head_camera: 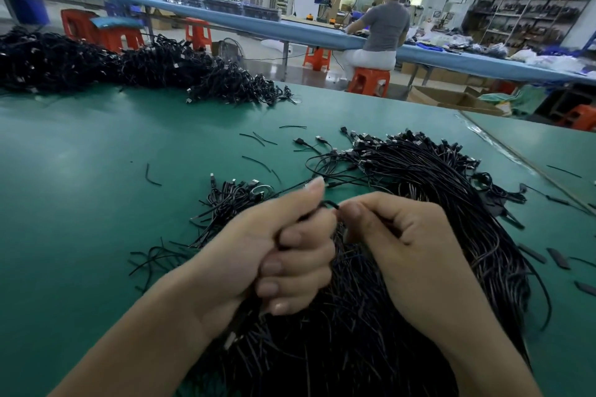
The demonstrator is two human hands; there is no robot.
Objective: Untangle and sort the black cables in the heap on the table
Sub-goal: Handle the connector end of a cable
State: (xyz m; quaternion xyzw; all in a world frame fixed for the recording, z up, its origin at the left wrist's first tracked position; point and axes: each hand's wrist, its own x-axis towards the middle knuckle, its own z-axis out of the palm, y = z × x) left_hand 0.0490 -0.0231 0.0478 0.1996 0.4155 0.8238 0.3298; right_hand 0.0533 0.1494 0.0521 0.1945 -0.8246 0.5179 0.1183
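Your left hand (274, 255) curls round a cable bundle (240, 321) | right hand (406, 245) pinches one cable (329, 203) | heap (435, 177): likely light, limp, snag-prone; grip near plugs (364, 138).

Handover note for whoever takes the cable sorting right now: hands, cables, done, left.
Left hand grips part of the heap.
Right hand pinches a single cable between the two hands.
Heap lies under and beyond both hands on the green table; small bunch to its left, big pile at the far edge.
Done: little that shows.
Left: nearly the whole heap is tangled.
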